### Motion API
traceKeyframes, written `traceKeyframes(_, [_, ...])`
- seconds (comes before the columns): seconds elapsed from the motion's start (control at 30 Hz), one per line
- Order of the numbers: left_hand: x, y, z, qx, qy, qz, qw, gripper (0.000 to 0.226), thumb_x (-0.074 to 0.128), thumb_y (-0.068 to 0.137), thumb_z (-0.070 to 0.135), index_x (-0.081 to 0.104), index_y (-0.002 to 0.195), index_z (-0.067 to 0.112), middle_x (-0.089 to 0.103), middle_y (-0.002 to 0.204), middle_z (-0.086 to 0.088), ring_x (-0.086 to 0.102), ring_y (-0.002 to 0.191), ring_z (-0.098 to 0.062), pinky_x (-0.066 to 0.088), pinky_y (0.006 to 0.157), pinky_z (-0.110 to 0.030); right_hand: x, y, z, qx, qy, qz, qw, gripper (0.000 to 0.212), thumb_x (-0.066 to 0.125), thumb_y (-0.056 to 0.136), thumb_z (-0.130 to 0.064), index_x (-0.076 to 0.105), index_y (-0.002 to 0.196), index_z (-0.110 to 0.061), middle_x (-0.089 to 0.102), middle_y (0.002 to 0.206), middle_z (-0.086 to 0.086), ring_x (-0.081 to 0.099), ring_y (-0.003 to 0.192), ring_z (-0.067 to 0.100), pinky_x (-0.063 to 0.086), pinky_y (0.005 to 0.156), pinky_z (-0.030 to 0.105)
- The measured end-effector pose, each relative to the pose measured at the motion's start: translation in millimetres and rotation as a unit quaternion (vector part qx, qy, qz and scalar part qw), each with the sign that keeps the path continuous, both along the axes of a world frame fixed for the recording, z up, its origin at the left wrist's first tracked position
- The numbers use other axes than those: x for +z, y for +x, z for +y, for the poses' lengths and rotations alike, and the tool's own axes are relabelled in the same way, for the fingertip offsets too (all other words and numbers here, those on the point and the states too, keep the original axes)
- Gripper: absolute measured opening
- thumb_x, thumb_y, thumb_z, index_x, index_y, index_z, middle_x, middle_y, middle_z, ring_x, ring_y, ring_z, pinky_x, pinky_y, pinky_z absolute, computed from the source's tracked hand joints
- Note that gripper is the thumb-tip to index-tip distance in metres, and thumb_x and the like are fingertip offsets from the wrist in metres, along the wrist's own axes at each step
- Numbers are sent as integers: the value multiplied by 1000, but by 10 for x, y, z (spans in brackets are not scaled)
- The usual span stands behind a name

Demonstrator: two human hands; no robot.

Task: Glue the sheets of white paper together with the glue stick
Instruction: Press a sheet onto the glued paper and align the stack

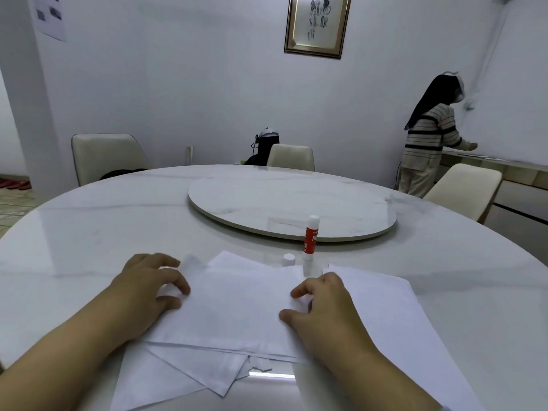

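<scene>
The top sheet (237,304) of a loose stack of white paper (189,372) is being pressed flat on the tabletop (89,221) by both hands. The left hand (145,295) is being laid on the sheet's left edge, its fingers (178,281) spread and curled down onto the paper, closed on nothing. The right hand (326,310) is being rested on the right edge, thumb and forefinger slightly apart, and whether a corner is being pinched cannot be told. The glue stick (310,243) is being left standing upright, long axis vertical, just beyond the right hand's fingertips and well apart from the left hand, so the right hand is judged the nearer for a reach. Its cap (288,258) is lying just beside it, to its left. Another sheet (394,310) is lying to the right of the stack, partly under the right wrist.
</scene>
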State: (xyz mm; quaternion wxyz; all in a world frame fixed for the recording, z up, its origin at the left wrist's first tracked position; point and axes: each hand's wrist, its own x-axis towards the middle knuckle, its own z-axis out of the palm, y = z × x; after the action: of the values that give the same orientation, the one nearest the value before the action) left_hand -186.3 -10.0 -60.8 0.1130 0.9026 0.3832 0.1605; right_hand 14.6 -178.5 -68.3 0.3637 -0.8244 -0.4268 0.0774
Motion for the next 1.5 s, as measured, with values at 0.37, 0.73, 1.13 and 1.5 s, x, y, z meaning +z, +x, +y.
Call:
traceKeyframes(0.37, [-190,541,-282,-32,-14,90,995,54,19,100,40,7,151,26,-1,160,9,-1,147,-9,2,119,-29,-96,-76,323,91,-205,-149,963,60,18,99,-41,7,153,-16,-1,163,2,0,149,17,2,119,33])
traceKeyframes(0.73, [-243,546,-245,76,-33,126,989,78,19,92,58,-2,151,12,-6,161,-5,-5,148,-17,1,120,-35,-97,-82,275,35,-170,-131,976,72,25,95,-50,0,153,-16,10,162,1,11,147,17,8,119,33])
traceKeyframes(1.13, [-227,532,-275,88,-41,79,992,82,27,89,59,-1,151,14,-6,161,-5,-9,147,-19,1,120,-37,31,-157,219,28,130,55,990,74,60,79,0,35,138,-38,49,123,-13,50,116,13,42,96,24])
traceKeyframes(1.5, [-163,498,-208,129,-114,-176,969,64,35,95,46,19,148,15,24,156,-7,21,144,-22,19,115,-36,188,-75,115,98,112,18,989,58,60,89,-9,49,123,-55,55,85,-19,55,75,2,40,67,4])
